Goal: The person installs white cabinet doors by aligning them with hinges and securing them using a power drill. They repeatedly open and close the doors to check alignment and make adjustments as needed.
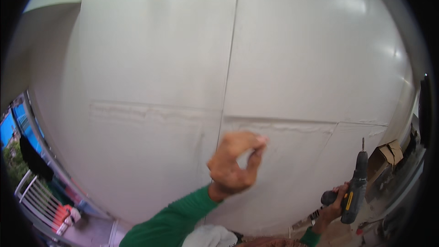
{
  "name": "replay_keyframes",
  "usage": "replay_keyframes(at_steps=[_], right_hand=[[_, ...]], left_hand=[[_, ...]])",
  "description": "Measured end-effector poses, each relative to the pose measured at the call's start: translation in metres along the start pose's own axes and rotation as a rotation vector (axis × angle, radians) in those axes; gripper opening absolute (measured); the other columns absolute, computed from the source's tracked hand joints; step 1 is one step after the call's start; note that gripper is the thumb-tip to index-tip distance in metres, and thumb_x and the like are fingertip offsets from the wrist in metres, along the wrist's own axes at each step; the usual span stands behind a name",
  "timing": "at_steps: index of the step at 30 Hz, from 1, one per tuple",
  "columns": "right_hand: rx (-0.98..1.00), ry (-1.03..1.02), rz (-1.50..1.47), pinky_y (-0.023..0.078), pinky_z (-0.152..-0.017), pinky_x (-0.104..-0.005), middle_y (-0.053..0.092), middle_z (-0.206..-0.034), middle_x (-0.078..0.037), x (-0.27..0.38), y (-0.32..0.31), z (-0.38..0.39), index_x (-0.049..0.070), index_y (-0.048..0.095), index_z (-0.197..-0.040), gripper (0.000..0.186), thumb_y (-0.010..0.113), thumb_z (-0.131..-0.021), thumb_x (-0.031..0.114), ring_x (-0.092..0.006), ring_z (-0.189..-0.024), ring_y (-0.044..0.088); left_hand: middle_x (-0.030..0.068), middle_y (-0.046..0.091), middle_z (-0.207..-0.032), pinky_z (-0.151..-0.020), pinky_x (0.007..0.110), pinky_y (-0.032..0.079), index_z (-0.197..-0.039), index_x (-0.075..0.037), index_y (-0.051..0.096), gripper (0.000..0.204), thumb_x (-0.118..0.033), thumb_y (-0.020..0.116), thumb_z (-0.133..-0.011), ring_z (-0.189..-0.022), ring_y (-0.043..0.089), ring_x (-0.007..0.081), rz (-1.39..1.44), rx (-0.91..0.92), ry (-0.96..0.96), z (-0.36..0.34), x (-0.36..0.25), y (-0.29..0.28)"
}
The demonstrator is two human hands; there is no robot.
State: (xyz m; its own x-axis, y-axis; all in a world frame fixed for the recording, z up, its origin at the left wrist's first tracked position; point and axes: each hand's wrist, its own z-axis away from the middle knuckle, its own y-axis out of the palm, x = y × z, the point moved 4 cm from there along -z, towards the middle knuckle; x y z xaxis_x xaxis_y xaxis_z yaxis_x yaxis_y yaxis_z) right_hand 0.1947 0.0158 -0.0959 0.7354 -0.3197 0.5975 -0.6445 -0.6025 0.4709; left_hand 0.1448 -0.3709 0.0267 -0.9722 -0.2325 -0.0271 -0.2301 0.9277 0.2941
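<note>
My left hand point(226, 162) is raised in front of the panelled wall point(169, 50), thumb and fingertips meeting in a pinch. Anything between those fingertips is too small and blurred to make out. At the lower right, my right hand point(337, 203) grips a dark cordless drill point(356, 192) by its handle. The drill points upward, with a thin bit point(363, 144) in its chuck, apart from my left hand. Behind the left hand, a horizontal seam point(279, 120) crosses the wall with rough, smeared filler along it.
An open cardboard box point(386, 155) stands at the right beside the wall. On the lower left, past a doorway, there is a white railing point(34, 196) with a red and white bundle point(68, 215) near it. A dark cloth point(35, 158) hangs by the door frame.
</note>
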Motion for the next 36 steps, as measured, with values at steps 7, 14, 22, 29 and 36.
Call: replay_keyframes(at_steps=[7, 14, 22, 29, 36], right_hand=[[0.151, -0.014, -0.05, 0.054, -0.081, -0.0355, 0.062, -0.086, -0.006, 0.009, 0.001, -0.009, -0.005, 0.063, -0.125, 0.021, 0.068, -0.109, 0.007, -0.0163, -0.081, 0.062], [0.175, -0.018, -0.038, 0.056, -0.081, -0.0383, 0.062, -0.083, -0.007, 0.014, 0.0, -0.011, -0.005, 0.063, -0.123, 0.019, 0.068, -0.109, 0.007, -0.0181, -0.079, 0.062], [0.162, -0.036, 0.033, 0.056, -0.081, -0.0387, 0.062, -0.082, -0.006, 0.007, -0.011, -0.018, -0.005, 0.064, -0.119, 0.015, 0.066, -0.108, 0.005, -0.0184, -0.079, 0.063], [0.187, -0.031, -0.019, 0.056, -0.082, -0.0387, 0.063, -0.084, -0.006, 0.001, -0.013, -0.012, -0.005, 0.064, -0.118, 0.015, 0.067, -0.107, 0.005, -0.0178, -0.079, 0.063], [0.006, 0.166, 0.14, 0.055, -0.082, -0.0288, 0.067, -0.088, -0.003, -0.014, -0.016, 0.014, -0.002, 0.067, -0.121, 0.017, 0.069, -0.11, 0.011, -0.0128, -0.082, 0.065]], left_hand=[[0.0062, 0.077, -0.11, -0.094, 0.039, 0.051, -0.112, -0.008, 0.078, 0.032, 0.002, 0.09, -0.084, -0.106, 0.064, 0.0281, -0.615, -0.22, -0.026, -0.032, 0.018, -0.054], [0.0019, 0.073, -0.115, -0.096, 0.04, 0.047, -0.113, -0.011, 0.079, 0.037, -0.016, 0.098, -0.082, -0.114, 0.057, 0.0239, -0.686, -0.058, -0.033, -0.031, 0.031, -0.039], [0.0006, 0.066, -0.114, -0.096, 0.043, 0.044, -0.108, -0.012, 0.078, 0.04, -0.024, 0.101, -0.078, -0.109, 0.053, 0.0246, -0.783, -0.086, -0.16, -0.035, 0.064, -0.022], [0.0026, 0.064, -0.119, -0.1, 0.044, 0.043, -0.11, -0.013, 0.076, 0.037, -0.019, 0.098, -0.08, -0.114, 0.054, 0.0273, -0.82, -0.018, -0.143, -0.048, 0.059, -0.022], [0.0143, 0.053, -0.161, -0.123, 0.051, 0.04, -0.14, -0.012, 0.07, 0.063, -0.015, 0.096, -0.084, -0.153, 0.044, 0.0374, -0.93, 0.116, 0.039, -0.078, 0.061, -0.008]])
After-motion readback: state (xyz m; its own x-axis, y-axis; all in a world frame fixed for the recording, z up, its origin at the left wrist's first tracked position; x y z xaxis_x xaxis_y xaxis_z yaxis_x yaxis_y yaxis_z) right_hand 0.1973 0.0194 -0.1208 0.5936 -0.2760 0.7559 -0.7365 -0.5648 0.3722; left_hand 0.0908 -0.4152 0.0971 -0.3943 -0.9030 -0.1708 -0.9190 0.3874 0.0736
